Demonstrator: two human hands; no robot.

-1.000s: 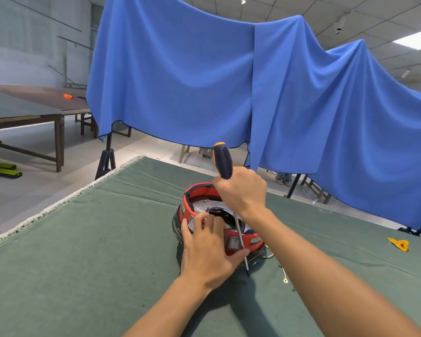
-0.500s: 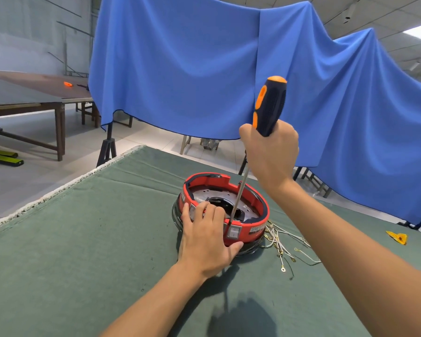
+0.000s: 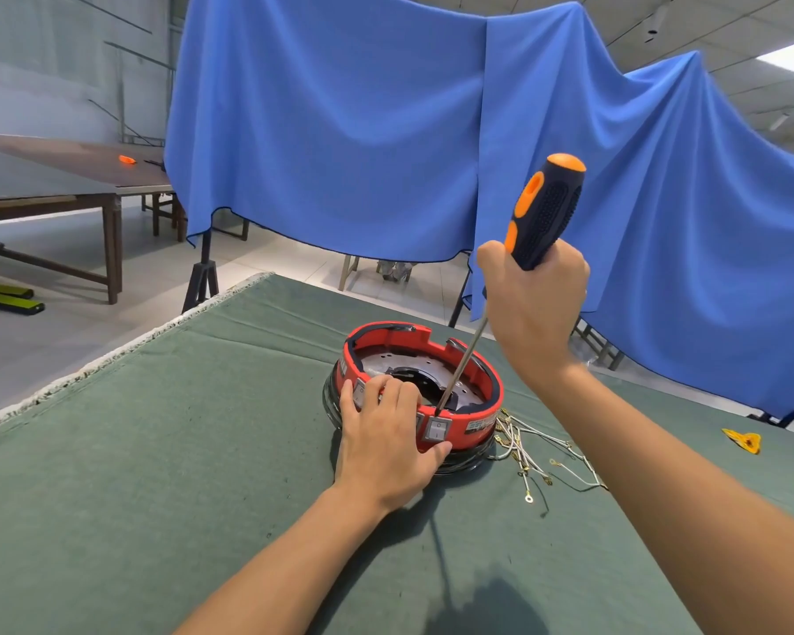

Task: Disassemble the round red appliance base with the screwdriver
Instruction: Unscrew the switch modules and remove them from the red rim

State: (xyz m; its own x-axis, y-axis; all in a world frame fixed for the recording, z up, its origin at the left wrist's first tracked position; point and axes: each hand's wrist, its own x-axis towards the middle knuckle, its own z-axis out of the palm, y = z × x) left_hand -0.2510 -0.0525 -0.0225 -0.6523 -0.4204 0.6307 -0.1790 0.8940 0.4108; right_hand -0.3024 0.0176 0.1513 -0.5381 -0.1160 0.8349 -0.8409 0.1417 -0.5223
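A big blue cloth [image 3: 386,130] hangs across the back of the room, draped over stands. In front of it, the green mat [image 3: 157,474] covers the work table, its frayed pale edge running along the left. Off to the far left stands a long wooden table [image 3: 65,194] with a small orange object on top.

Near the middle of the mat sits the red base [image 3: 477,407], a round shell with a dark rim underneath and a metal plate showing inside. The left hand [image 3: 388,444] rests over its near wall, fingers curled over the top edge and thumb against the outer side below a grey switch [image 3: 438,429]. The right hand [image 3: 535,309] is up high, fist wrapped tight round the orange and black handle of the screwdriver [image 3: 544,213]; the thin shaft slants down and left, its tip right at the inner edge of the rim, just above that switch.

Just right of the base, a tangle of pale wires [image 3: 532,446] with ring ends lies on the mat. Farther right, a small yellow scrap [image 3: 743,440].
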